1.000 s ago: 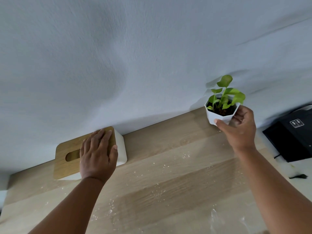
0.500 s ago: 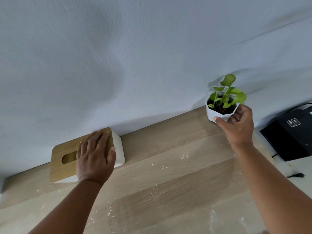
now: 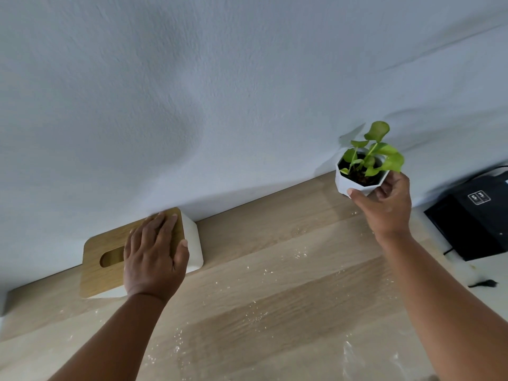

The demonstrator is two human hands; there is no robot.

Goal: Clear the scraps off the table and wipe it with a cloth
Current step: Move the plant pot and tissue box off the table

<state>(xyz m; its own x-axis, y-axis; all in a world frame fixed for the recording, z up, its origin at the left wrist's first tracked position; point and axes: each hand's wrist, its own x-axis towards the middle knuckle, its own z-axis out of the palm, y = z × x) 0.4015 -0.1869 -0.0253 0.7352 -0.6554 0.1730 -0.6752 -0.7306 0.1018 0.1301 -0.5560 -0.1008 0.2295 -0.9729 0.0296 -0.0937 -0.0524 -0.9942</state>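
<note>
Little white crumbs [image 3: 255, 316] lie all over the counter [image 3: 275, 270], mostly in the middle and toward the near edge. Near the bottom right lies a thin, see-through scrap [image 3: 354, 356] that looks like plastic wrap. No cloth is in view.

Since a second ago, the right hand [image 3: 384, 204] has carried the plant pot [image 3: 357, 180] a bit farther back and to the right, toward the wall [image 3: 247, 92]. The left hand [image 3: 154, 257] has slid the tissue box [image 3: 110, 259] back too, so its far corner now looks to touch the wall. I think the person is moving things out of the way first, so the crumbs can be swept off and the counter wiped. The cleaning itself has not started.

The right hand grips the pot, with the thumb on the front and the fingers curled round its right side. I cannot tell if the pot is lifted or just resting at the counter's back edge. The left hand lies flat on the box lid, fingers straight, pressing down.

The counter is smooth, pale wood with long stripes. The pot is white with flat, angled sides, and it holds dark soil and bright green leaves. The box is white with round corners, and its wooden lid has an oval slot. The wall is bumpy and light grey. A black box [image 3: 478, 221] with a cable sits off to the right.
</note>
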